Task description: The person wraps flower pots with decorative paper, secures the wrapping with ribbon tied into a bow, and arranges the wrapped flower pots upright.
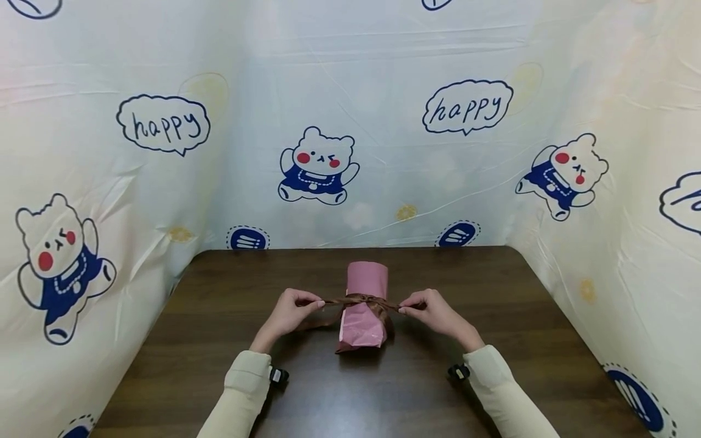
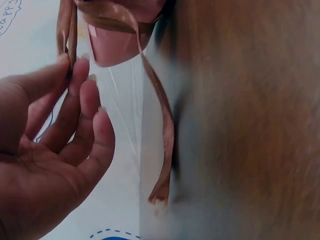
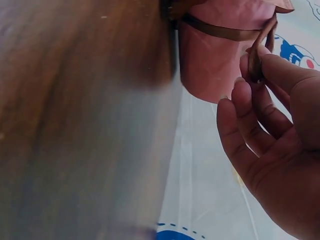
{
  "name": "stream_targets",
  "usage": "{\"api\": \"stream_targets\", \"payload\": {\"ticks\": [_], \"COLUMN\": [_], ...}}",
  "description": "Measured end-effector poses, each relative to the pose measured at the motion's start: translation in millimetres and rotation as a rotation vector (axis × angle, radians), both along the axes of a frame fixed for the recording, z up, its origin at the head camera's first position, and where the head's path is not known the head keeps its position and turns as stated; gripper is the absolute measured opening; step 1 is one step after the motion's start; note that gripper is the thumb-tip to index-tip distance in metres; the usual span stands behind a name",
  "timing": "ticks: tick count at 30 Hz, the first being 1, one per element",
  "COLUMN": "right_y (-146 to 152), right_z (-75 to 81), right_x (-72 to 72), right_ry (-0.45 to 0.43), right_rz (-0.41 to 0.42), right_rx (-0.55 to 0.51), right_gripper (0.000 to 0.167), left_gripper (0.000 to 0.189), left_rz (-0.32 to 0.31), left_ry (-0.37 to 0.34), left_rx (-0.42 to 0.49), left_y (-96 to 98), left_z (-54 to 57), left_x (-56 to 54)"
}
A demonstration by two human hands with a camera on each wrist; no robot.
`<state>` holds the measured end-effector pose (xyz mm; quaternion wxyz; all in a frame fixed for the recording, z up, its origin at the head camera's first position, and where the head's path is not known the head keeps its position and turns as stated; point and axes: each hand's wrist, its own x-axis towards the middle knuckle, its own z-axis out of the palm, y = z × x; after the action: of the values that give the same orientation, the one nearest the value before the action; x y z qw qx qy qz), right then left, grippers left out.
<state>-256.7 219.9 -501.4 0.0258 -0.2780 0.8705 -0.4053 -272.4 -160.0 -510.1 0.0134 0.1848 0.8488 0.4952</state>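
A pink paper-wrapped bundle point(image 1: 366, 328), roughly cylindrical, lies lengthwise on the dark wooden table. Round its middle runs a brown ribbon point(image 1: 364, 298), gathered on top. My left hand point(image 1: 290, 311) pinches a ribbon loop between thumb and index finger, left of the bundle; the other fingers curve loosely. On the opposite side, my right hand point(image 1: 435, 310) pinches another loop the same way, as the right wrist view shows near the pink paper point(image 3: 212, 65). One loose ribbon tail point(image 2: 166, 130) hangs down in the left wrist view, its end frayed. What the wrapping contains is hidden.
The dark wooden table point(image 1: 361, 404) extends around the bundle on every side. Behind it and along both sides hangs a pale curtain point(image 1: 383, 201) printed with bears and "happy" bubbles. Dark wrist devices point(image 1: 279, 376) sit at both cream sleeves point(image 1: 241, 389).
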Motion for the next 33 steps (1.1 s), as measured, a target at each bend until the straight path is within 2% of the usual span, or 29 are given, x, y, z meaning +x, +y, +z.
{"api": "stream_targets", "payload": {"ticks": [3, 8, 12, 18, 25, 33], "right_y": [1, 6, 7, 9, 8, 12], "right_z": [-5.1, -9.6, -12.4, -11.4, -9.4, -12.6], "right_x": [0.0, 1.5, 2.0, 2.7, -0.2, -3.1], "right_ry": [0.020, 0.063, 0.055, 0.040, 0.052, 0.056], "right_rz": [0.025, 0.051, 0.069, 0.093, 0.125, 0.144], "right_rx": [0.017, 0.061, 0.071, 0.053, 0.036, 0.031], "right_gripper": [0.013, 0.013, 0.013, 0.014, 0.014, 0.014], "left_gripper": [0.009, 0.011, 0.012, 0.012, 0.013, 0.013], "left_rz": [0.041, 0.074, 0.095, 0.136, 0.140, 0.120], "left_ry": [-0.032, -0.133, -0.181, -0.210, -0.198, -0.221], "left_rx": [-0.004, 0.008, 0.003, -0.021, -0.026, -0.035], "left_y": [3.3, 11.1, 15.1, 19.8, 17.2, 13.0], "left_z": [-1.3, -4.5, -5.3, -6.9, -6.7, -9.2], "left_x": [4.2, 8.6, 11.6, 13.6, 15.0, 18.0]}}
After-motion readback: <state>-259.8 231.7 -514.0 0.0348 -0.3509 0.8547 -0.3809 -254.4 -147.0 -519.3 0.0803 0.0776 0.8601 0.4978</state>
